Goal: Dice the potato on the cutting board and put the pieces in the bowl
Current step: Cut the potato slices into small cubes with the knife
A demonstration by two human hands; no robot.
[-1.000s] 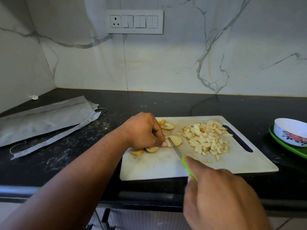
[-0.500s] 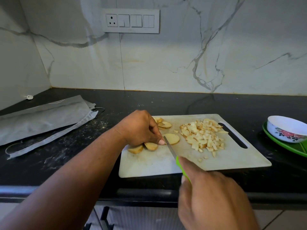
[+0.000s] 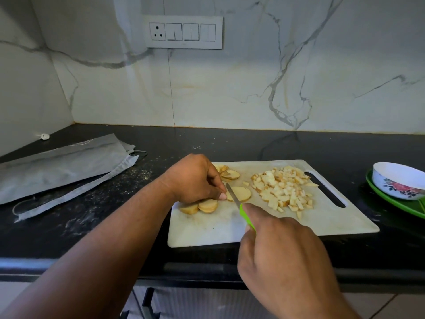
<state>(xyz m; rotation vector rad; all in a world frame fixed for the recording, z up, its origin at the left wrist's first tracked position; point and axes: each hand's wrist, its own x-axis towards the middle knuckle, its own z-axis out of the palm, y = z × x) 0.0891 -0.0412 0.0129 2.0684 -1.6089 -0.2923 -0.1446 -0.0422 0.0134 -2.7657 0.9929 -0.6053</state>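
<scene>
My left hand [image 3: 195, 178] pins the thin, slippery potato slice [image 3: 241, 193] at its nine-o'clock edge (firm, light) while my right hand [image 3: 282, 254] grips the green-handled knife [image 3: 239, 203].

Left hand [image 3: 195, 178] fingers curled down, right hand [image 3: 282, 256] fisted

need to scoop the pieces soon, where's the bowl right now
In the head view the bowl sits at the far right on a green plate, on the counter just past the cutting board's handle slot.
</scene>
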